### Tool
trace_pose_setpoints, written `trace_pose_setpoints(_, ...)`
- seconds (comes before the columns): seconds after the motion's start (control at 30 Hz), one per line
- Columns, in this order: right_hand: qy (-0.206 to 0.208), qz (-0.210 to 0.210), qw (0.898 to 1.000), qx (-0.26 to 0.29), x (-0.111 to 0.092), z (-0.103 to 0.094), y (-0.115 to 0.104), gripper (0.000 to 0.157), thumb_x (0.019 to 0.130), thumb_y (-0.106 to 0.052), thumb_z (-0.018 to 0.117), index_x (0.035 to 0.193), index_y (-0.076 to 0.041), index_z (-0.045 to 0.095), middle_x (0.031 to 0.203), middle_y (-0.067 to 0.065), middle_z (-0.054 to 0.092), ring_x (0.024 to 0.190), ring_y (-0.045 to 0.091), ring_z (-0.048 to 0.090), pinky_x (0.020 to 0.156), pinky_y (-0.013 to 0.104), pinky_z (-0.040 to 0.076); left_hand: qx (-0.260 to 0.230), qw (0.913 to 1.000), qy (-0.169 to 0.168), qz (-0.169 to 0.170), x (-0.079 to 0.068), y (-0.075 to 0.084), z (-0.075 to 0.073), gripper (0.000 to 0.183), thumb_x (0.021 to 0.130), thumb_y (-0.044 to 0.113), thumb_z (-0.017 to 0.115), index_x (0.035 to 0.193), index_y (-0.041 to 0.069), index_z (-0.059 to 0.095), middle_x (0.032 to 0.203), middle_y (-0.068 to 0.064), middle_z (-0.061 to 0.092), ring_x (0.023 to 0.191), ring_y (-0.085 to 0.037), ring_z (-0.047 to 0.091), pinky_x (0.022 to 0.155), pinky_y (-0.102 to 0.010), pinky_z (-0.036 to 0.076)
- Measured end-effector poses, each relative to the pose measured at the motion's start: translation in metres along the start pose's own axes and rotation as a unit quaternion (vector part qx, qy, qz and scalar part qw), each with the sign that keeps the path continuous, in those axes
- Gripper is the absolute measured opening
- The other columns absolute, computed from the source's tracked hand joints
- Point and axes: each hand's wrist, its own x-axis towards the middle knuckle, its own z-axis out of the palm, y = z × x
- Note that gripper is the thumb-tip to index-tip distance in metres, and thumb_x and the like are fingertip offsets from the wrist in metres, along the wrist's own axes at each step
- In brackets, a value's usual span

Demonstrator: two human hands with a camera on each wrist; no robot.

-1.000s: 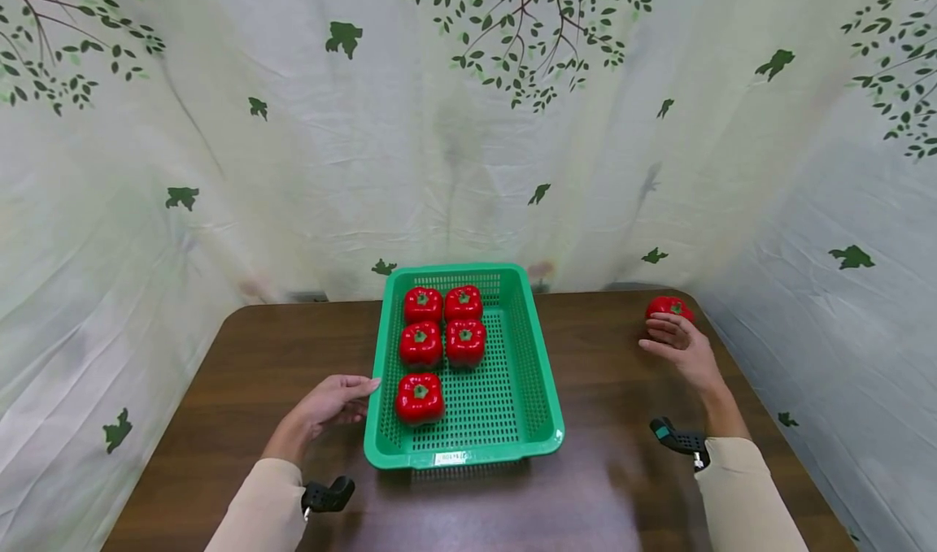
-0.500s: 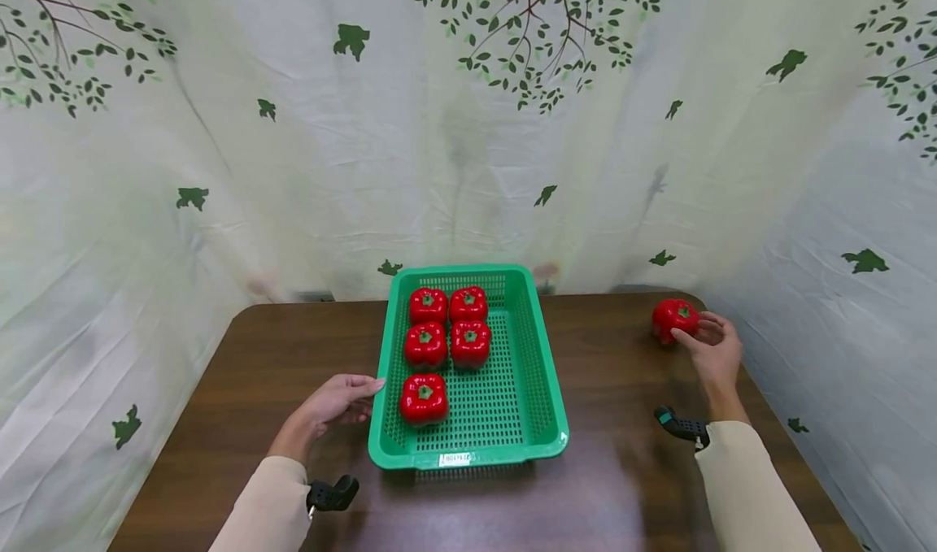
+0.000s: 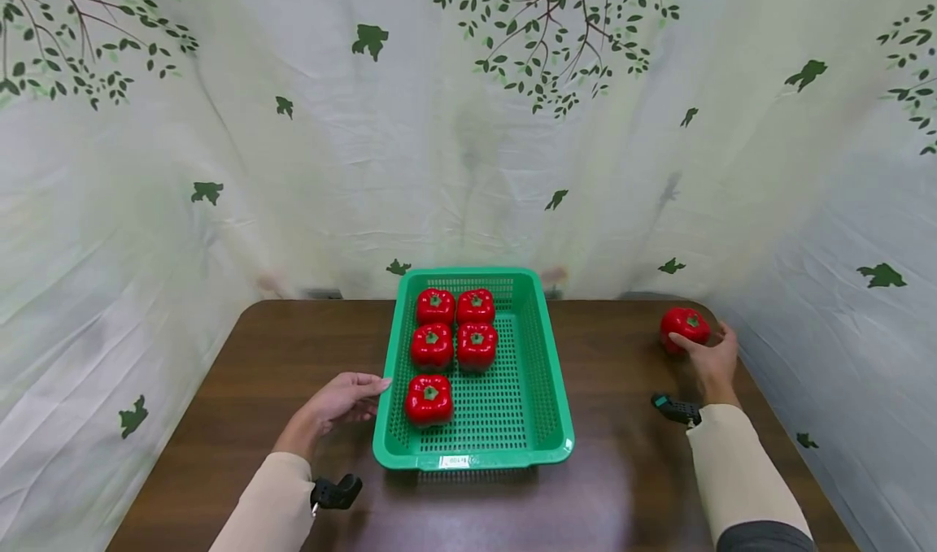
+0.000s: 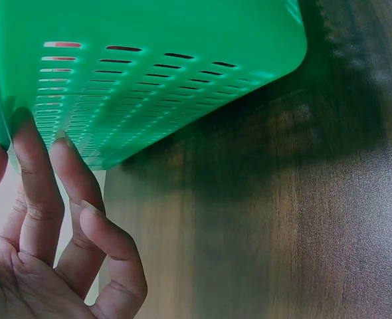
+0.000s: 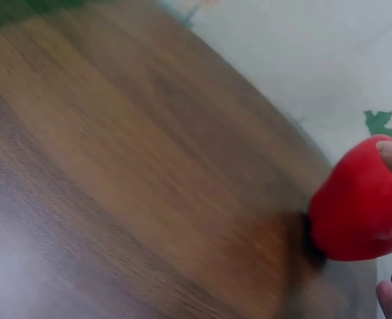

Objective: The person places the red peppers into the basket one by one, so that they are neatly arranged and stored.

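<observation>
A green basket (image 3: 538,446) with a perforated floor stands on the brown table, holding several red bell peppers (image 3: 429,400) at its left and back. My left hand (image 3: 342,402) pinches the basket's left rim, thumb on top. In the left wrist view, the left hand's fingers (image 4: 40,193) reach up along the outside of the perforated wall. At the table's far right corner my right hand (image 3: 713,365) grips another red bell pepper (image 3: 681,324), thumb on its near side and fingers at its right. The right wrist view shows this pepper (image 5: 359,206) tilted; whether it touches the table I cannot tell.
The wooden table (image 3: 607,389) stretches between the basket and the right hand. White cloth (image 3: 468,170) with printed leaves and branches hangs behind and on both sides, close to the table's far edge.
My right hand has moved from in front of the lone pepper round to its right side and taken hold of it. The left hand keeps its place on the rim. The head view has shifted slightly.
</observation>
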Motion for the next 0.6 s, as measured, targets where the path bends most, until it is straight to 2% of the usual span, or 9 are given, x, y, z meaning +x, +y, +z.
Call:
trace_pose_setpoints(0.17,0.004,0.008,1.0,0.008,0.002,0.008,0.0,0.09,0.091,-0.018,0.066,0.154,-0.01,0.002,0.159,0.016,0.009,0.145,0.035,0.01,0.113,0.047,0.023,0.002,1.0,0.001,0.0,0.0,0.001,0.001,0.045,0.095,0.036,0.06,0.114,-0.004,0.065,0.086,-0.001,0.07,0.077,-0.019,0.062,0.076,-0.035,0.051)
trace_pose_setpoints(0.33,0.016,0.002,1.0,-0.022,0.005,0.011,0.0,0.086,0.092,-0.016,0.064,0.154,-0.008,0.004,0.159,0.017,0.009,0.146,0.036,0.009,0.113,0.049,0.023,0.002,1.0,0.003,0.001,0.0,0.001,-0.001,0.042,0.096,0.036,0.059,0.111,-0.003,0.066,0.083,0.0,0.07,0.076,-0.018,0.062,0.076,-0.036,0.051)
trace_pose_setpoints(0.47,0.009,0.005,0.999,-0.044,0.009,0.011,0.003,0.084,0.093,-0.016,0.062,0.153,-0.005,0.005,0.159,0.019,0.009,0.145,0.038,0.009,0.113,0.051,0.022,0.0,1.0,0.005,-0.002,0.001,0.0,-0.001,0.042,0.095,0.035,0.06,0.111,-0.003,0.066,0.084,0.0,0.07,0.076,-0.018,0.062,0.076,-0.035,0.051)
trace_pose_setpoints(0.6,0.005,0.023,0.999,-0.032,0.011,0.013,0.006,0.082,0.093,-0.015,0.061,0.153,-0.005,0.006,0.159,0.019,0.01,0.145,0.038,0.009,0.113,0.05,0.023,0.0,1.0,0.008,-0.004,0.001,0.0,0.0,0.043,0.095,0.036,0.061,0.111,-0.003,0.066,0.085,-0.001,0.07,0.077,-0.018,0.063,0.076,-0.034,0.051)
